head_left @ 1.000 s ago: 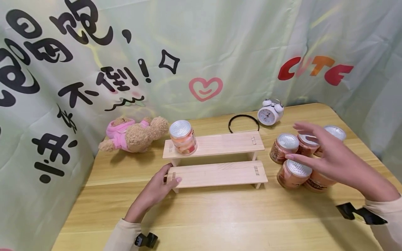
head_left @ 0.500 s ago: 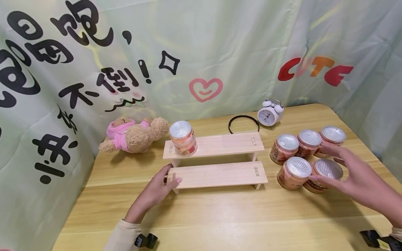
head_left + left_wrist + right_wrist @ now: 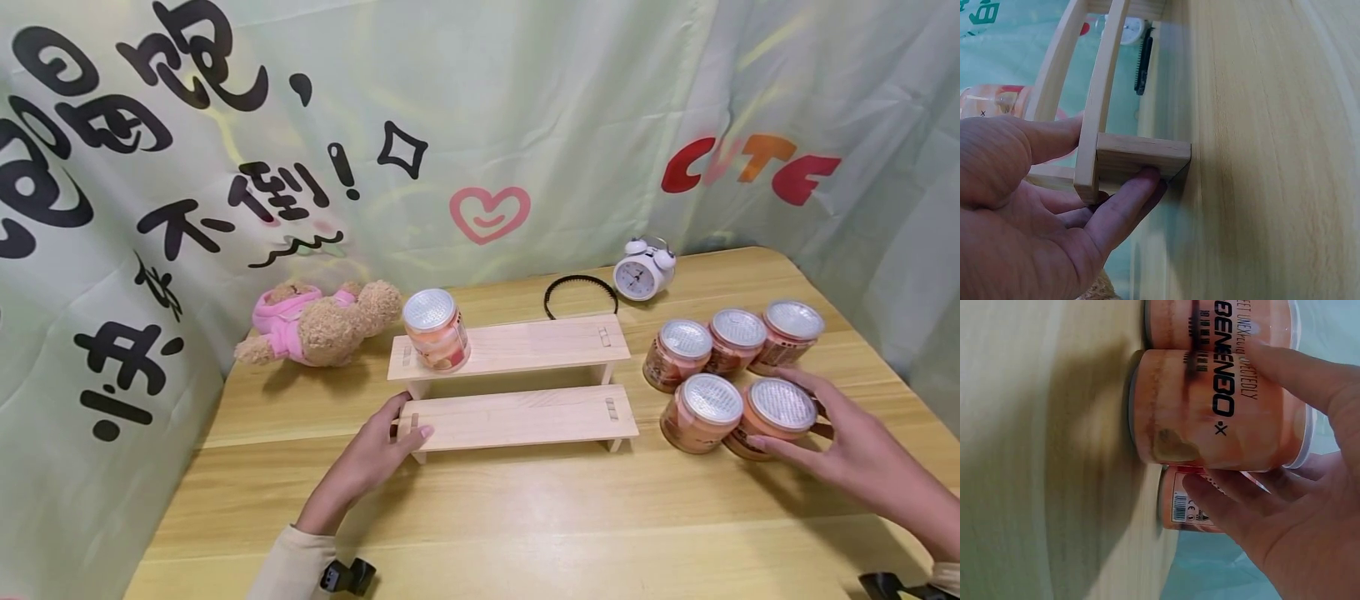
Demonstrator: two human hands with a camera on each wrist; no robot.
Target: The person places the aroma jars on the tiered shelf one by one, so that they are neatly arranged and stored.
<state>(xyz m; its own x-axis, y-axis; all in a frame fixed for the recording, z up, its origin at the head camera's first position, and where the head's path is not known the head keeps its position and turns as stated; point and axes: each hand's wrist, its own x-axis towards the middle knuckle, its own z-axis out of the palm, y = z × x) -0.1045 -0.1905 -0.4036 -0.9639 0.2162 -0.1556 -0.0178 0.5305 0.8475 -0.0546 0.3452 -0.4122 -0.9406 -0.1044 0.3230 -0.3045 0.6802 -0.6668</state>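
Note:
A two-tier wooden shelf (image 3: 517,417) stands mid-table, and one orange can (image 3: 437,333) with a silvery lid sits upright at the left of its upper tier. At the shelf's left end my left hand (image 3: 378,450) grips the lower tier. In the left wrist view its thumb lies along the board while its fingers press the short wooden leg (image 3: 1141,153). On the right, my right hand (image 3: 840,442) curls round the front-right can (image 3: 780,408), thumb on the near side, fingers on the far side. That can (image 3: 1229,419) stands upright against a neighbouring can (image 3: 701,417).
Behind the held can stand several similar cans (image 3: 738,342) close together. A white alarm clock (image 3: 641,271) and a black headband (image 3: 577,279) lie toward the back edge. At the back left lies a teddy bear (image 3: 330,325) in pink clothes. A printed curtain (image 3: 585,125) hangs behind the table.
My right hand has moved from above the cans to the right and down, and now closes round the front-right can. The left hand stays on the shelf.

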